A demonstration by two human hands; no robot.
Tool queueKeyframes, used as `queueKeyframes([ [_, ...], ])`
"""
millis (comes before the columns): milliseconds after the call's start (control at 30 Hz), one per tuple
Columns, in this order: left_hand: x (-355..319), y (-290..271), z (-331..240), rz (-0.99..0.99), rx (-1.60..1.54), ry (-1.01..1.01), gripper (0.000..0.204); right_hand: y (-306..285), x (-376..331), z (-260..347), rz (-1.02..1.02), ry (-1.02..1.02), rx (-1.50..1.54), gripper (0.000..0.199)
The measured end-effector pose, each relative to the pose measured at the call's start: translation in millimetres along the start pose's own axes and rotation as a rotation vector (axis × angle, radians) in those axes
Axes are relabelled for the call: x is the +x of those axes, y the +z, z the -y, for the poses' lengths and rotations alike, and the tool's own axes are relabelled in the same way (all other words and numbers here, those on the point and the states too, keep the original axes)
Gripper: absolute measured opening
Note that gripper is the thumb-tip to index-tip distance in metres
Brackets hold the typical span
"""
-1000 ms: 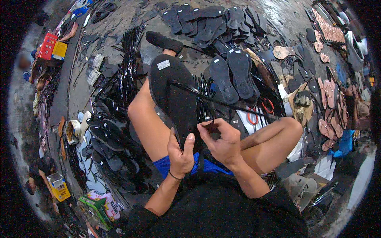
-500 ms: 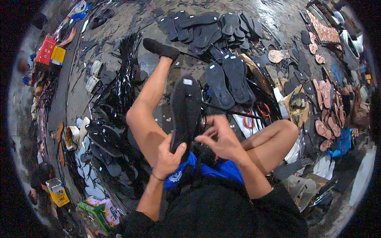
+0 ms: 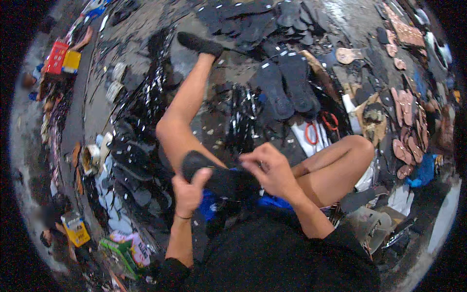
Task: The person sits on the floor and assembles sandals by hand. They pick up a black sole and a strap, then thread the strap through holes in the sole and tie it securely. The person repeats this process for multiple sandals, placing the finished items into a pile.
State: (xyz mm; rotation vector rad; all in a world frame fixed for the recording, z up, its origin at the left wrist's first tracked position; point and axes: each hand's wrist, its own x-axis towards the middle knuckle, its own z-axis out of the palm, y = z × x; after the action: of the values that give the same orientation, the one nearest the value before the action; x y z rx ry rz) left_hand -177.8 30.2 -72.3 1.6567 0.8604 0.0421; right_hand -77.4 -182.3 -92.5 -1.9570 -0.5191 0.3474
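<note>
Across my lap lies a black shoe sole (image 3: 221, 181), turned sideways and blurred by motion. My left hand (image 3: 188, 193) is closed around its left end, thumb on top. Over the sole's right part, my right hand (image 3: 271, 171) has thumb and fingertips drawn together in a pinch. What those fingertips hold, if anything, is too dark and smeared to make out. Beyond my lap, a pair of black soles (image 3: 279, 90) lies on the floor beside a tangle of shiny black strips (image 3: 242, 104).
Red-handled scissors (image 3: 311, 133) rest on white material to the right. More black soles (image 3: 233, 24) are heaped at the far side. Pink sandals (image 3: 403, 104) and a translucent bucket (image 3: 367, 224) stand right; black footwear (image 3: 131, 163) lies left. People sit along the left edge.
The sole has swung from upright to lying sideways across my lap, its far end now toward my left hand. My right hand's fingers have come together, and the view has shifted slightly.
</note>
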Motion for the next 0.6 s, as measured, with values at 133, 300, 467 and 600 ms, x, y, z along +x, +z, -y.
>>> queueKeyframes([
  [133,-11.1,-0.1,-19.2,0.458,0.157,-0.017,0.042,20.4,-14.1,18.6,0.024,0.008,-0.039,0.013],
  [300,-10.8,2.9,-15.0,0.443,0.176,0.237,0.050,24.1,-15.5,24.5,-0.053,-0.035,-0.129,0.012],
  [467,-9.4,5.9,-11.3,0.482,0.250,0.331,0.056,31.2,-21.3,18.3,-0.011,-0.069,-0.024,0.013],
  [600,-9.3,7.6,-13.4,0.486,0.247,0.359,0.051,36.1,-21.0,9.4,-0.037,-0.031,0.028,0.014],
])
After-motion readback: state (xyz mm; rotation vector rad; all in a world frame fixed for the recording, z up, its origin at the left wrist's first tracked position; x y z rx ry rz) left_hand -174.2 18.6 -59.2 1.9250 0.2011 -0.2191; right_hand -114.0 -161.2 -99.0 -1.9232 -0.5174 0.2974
